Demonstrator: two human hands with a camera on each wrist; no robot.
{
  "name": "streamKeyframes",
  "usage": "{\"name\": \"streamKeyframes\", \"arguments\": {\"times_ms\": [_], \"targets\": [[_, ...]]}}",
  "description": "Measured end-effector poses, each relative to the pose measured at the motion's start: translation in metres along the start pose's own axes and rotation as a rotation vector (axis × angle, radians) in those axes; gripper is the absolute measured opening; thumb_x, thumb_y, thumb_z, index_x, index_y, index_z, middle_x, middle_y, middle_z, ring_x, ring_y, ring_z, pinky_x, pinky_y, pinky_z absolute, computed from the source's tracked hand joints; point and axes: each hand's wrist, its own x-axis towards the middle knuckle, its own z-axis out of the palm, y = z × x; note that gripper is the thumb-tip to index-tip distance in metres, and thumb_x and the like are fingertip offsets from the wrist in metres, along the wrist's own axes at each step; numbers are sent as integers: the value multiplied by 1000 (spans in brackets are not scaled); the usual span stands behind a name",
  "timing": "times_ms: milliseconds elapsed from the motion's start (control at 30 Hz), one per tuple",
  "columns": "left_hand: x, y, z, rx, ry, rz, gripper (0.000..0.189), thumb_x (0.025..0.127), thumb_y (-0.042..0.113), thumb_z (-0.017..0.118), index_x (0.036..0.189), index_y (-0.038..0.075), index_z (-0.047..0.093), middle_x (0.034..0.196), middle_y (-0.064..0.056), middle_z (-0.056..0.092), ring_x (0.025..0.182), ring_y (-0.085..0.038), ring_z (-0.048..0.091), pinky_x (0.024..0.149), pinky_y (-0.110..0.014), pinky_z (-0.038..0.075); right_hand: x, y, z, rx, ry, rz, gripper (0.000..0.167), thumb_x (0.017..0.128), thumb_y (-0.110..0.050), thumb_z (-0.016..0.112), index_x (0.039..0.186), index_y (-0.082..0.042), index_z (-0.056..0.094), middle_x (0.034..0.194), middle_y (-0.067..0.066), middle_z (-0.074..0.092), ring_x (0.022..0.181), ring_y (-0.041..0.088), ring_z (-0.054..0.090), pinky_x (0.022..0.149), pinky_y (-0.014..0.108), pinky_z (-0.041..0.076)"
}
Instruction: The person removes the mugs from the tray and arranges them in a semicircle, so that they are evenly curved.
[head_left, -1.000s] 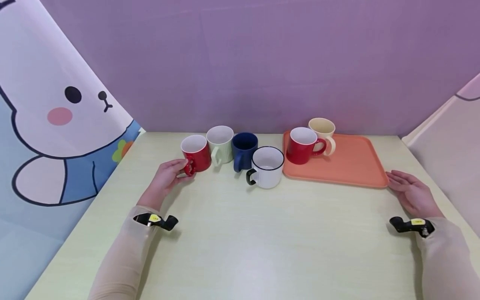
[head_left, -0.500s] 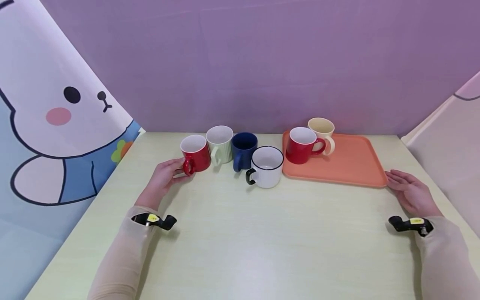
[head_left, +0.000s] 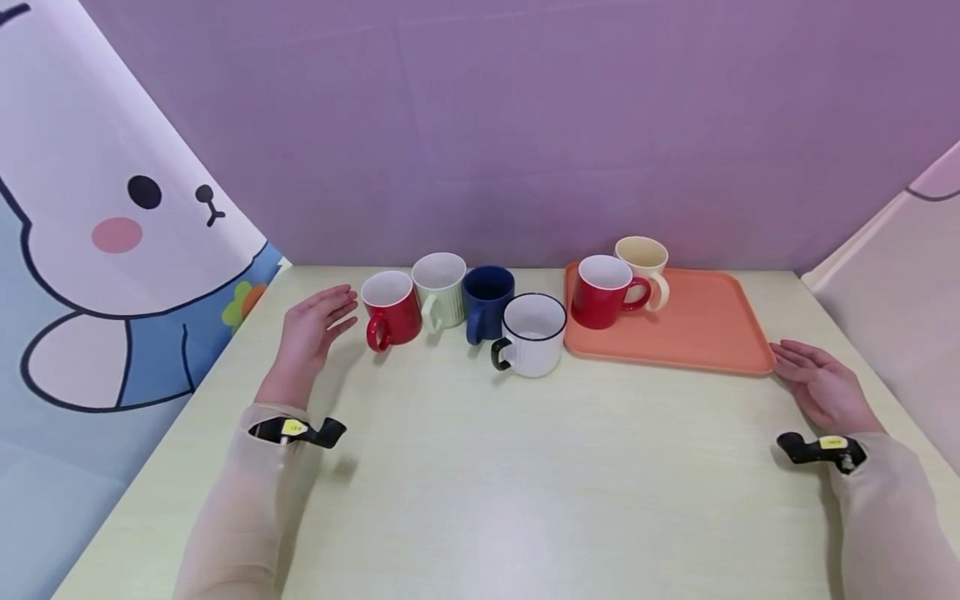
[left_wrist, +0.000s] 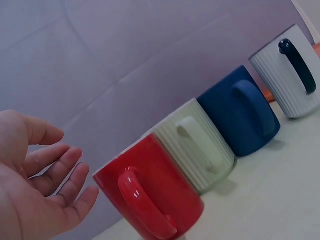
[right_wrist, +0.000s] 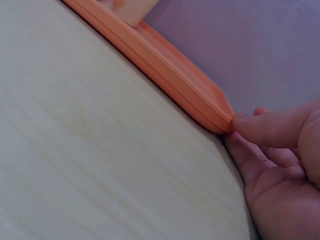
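Note:
My left hand (head_left: 303,329) hovers with its fingers spread, just left of a red mug (head_left: 397,321), apart from it. In the left wrist view, a gap separates the fingers (left_wrist: 67,165) from that mug (left_wrist: 155,185). Right of it stand a pale green ribbed mug (head_left: 447,304), a dark blue mug (head_left: 491,312) and a white mug with a black rim and handle (head_left: 542,350). On the orange tray (head_left: 712,325) are another red mug (head_left: 596,304) and a cream mug (head_left: 654,265). My right hand (head_left: 825,387) pinches the tray's near right corner, thumb against the rim.
A light wood-grain table (head_left: 510,475) carries everything. Behind it rises a purple backdrop (head_left: 480,133). Printed cloth with a cartoon animal (head_left: 112,308) hangs at the left, and a pale cloth (head_left: 900,292) at the right.
My left hand has let go of the left red mug and drawn back to the left, its fingers opening. The mugs, the tray and my right hand have stayed in place.

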Motion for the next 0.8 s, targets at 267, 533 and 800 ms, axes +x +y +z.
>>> {"name": "streamKeyframes", "arguments": {"times_ms": [267,533,800], "targets": [[-4,11,13,-59,-54,13,29,101,21,61,127,9,62,120,-3,63,126,-25,54,101,-31,46,0,0,0,-27,19,5,43,96,24,34,114,2,66,110,15,71,105,20,69,90,27,55],[-7,8,47,-65,-135,30,45,103,15,56,142,-5,48,108,1,69,112,-21,63,96,-28,51,-1,0,1,-33,23,16,44,96,24,33,113,2,67,110,14,71,104,21,69,90,27,55],[-10,1,85,-98,-228,54,39,102,4,52,136,-14,50,100,0,72,107,-24,67,103,-41,46,-2,0,0,-41,32,16,44,97,24,32,113,1,66,110,14,71,104,21,69,90,27,55]]}}
